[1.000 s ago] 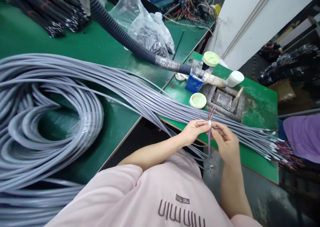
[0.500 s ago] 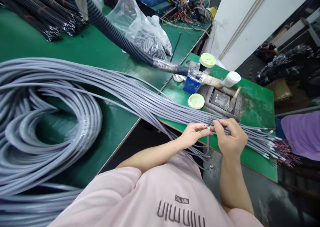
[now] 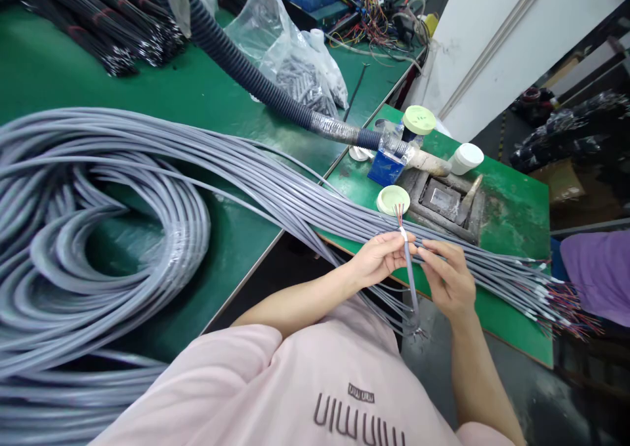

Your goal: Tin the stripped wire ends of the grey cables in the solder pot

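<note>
My left hand (image 3: 382,258) is closed around a grey cable (image 3: 410,272), gripping it just below its end. A white sleeve (image 3: 403,232) covers the cable there, and thin coloured wires (image 3: 399,214) fan upward from it. Below my fingers the cable hangs down and bends near the table edge. My right hand (image 3: 449,277) is just right of the cable, its fingertips close to those of the left hand. Its fingers are loosely bent and apart, with nothing visible between them. Behind both hands lies a thick bundle of grey cables (image 3: 295,193), with stripped ends at the right.
A solder pot (image 3: 438,200) with a brush-like tool stands behind the bundle, under a fume hose (image 3: 236,65). Around it are an open pale-green tub (image 3: 394,200), a white cup (image 3: 466,158) and a blue box (image 3: 385,167). Coiled grey cable (image 3: 182,249) fills the left.
The cable end has come upright, its wires now fanned and visible above the left hand. My right hand has drawn back from the wires and loosened. The view has shifted slightly.
</note>
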The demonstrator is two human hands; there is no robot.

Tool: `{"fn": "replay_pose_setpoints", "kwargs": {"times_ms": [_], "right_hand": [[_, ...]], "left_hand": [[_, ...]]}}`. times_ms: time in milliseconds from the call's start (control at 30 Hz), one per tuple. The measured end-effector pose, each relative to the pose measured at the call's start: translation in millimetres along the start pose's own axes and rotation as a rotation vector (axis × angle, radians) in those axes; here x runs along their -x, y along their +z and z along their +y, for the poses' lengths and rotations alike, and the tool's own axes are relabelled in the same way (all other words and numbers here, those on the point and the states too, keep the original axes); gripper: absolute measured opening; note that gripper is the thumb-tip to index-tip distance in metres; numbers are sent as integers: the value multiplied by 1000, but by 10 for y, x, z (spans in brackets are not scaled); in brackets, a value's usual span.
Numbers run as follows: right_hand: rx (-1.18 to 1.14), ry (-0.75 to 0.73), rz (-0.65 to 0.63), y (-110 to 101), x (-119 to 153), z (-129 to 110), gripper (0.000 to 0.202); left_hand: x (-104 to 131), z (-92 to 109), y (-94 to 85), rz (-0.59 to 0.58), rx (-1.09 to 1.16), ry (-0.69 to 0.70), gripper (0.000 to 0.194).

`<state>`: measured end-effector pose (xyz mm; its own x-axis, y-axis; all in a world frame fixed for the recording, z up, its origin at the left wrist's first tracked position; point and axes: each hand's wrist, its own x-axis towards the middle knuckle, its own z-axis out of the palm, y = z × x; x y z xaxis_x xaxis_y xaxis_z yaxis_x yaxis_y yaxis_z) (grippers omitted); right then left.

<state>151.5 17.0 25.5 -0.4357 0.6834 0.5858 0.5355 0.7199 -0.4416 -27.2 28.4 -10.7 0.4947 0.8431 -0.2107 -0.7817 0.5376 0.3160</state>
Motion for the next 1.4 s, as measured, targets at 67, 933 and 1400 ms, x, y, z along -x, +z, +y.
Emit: {"fn": "replay_pose_setpoints", "kwargs": {"times_ms": [67,933,1400], "right_hand": [[20,-54,-42,72,12,-4,56],[-391,545,135,193,-684,-157,14],[-514,601,84,300,-613,-25,14]], "left_hand": [[10,22,23,-5,37,-5,20],[105,-30,21,-110,-278,35,42],[87,3,-42,-127,-192,30,37]]}}
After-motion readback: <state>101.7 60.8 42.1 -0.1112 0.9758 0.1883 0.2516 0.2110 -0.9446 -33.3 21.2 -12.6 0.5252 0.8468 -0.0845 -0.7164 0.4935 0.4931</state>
